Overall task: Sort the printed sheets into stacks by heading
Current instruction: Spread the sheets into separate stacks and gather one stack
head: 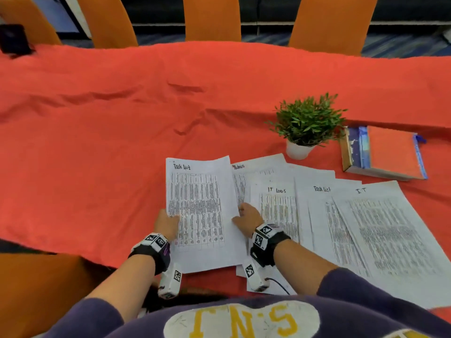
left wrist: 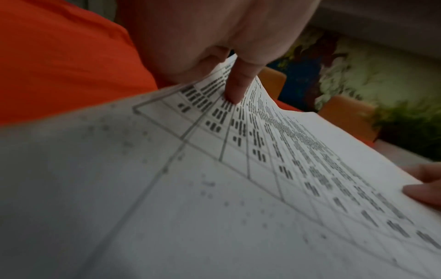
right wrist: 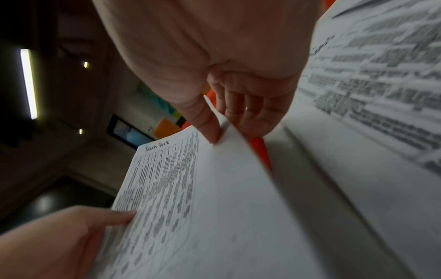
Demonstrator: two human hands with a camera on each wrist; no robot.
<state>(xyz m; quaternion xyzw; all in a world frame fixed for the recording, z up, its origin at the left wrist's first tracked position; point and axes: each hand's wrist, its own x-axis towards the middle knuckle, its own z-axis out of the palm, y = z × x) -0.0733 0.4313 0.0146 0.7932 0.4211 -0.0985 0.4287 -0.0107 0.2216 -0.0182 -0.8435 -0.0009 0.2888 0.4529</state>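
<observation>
Over the table (head: pixel 122 118), our left hand (head: pixel 167 224) and right hand (head: pixel 249 215) pinch the Task List sheet (head: pixel 202 211); we should lay it flat, clear of the other sheets (head: pixel 366 228).

The left hand (left wrist: pixel 214 37) pinches a printed sheet (left wrist: pixel 238 188), its thumb (left wrist: pixel 236 88) lying on top over the table grid near the sheet's edge. Far across the sheet, fingertips of the right hand (left wrist: pixel 424 186) touch its opposite edge. Orange cloth (left wrist: pixel 59 66) lies beyond the left hand, blurred greenery (left wrist: pixel 410 128) past the right
</observation>
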